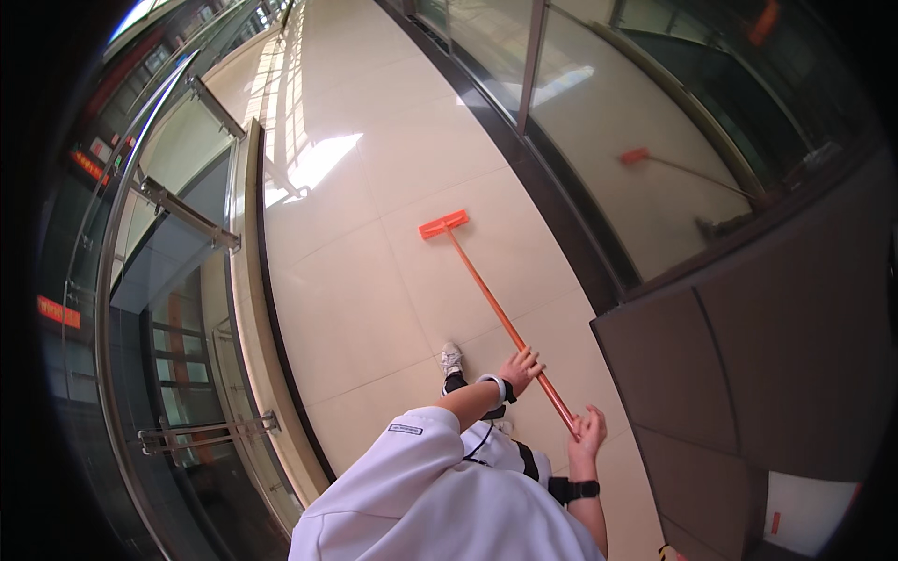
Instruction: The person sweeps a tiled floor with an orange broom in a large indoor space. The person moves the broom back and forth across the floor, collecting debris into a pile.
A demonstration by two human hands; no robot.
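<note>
A push broom with a long orange-red handle [491,301] slants across the tiled floor [337,280]. Its wide orange head [443,224] rests on the tiles ahead of me. My left hand [522,370] is wrapped round the handle, with a pale bangle and a dark band on that wrist. At the handle's near end is my right hand [588,429], its palm and thumb against the tip and some fingers raised; a black band circles this wrist. One white shoe [452,359] shows between the broom and the left side.
A glass railing with a metal handrail [105,280] runs along the left, above a raised curb [263,336]. Glass panels [596,126] with a dark base strip line the right and mirror the broom. Dark wall panels [666,372] stand close on my right.
</note>
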